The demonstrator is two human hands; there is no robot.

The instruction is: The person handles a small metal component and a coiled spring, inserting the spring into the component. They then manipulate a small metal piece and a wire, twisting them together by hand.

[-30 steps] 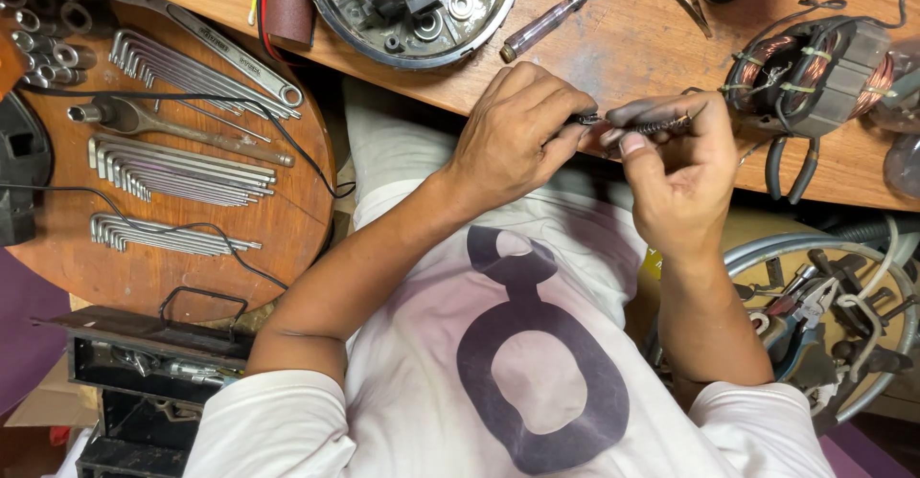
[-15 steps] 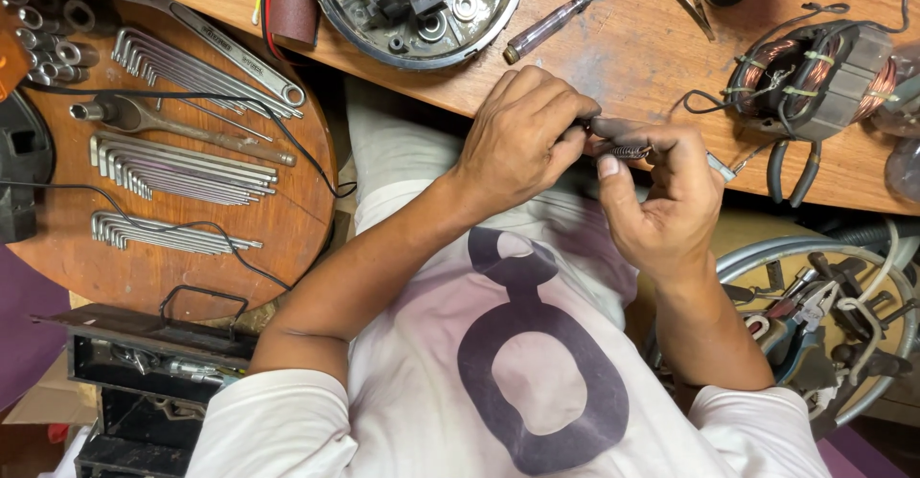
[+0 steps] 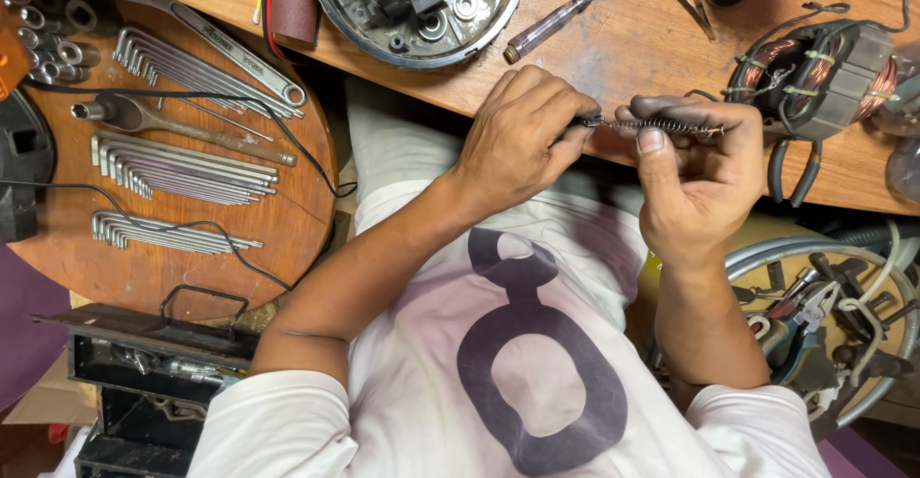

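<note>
While both hands pinch the thin dark coiled metal spring point(image 3: 661, 126) above the wooden surface point(image 3: 632, 47) edge — left hand point(image 3: 522, 133), right hand point(image 3: 695, 167) — keep each grip firm, pulling straight and level.

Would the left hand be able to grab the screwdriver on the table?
Probably yes: the screwdriver lies just past the left hand, with nothing between them. But that hand is pinching one end of the spring, so it would have to let go first.

Workbench surroundings
Round grey metal motor housing point(image 3: 419, 4), clear-handled screwdriver point(image 3: 565, 18) and copper-wound stator coil point(image 3: 815, 71) on the wooden bench point(image 3: 652, 47); rows of steel hex keys point(image 3: 182, 167) on the round wooden table point(image 3: 144, 267).
</note>
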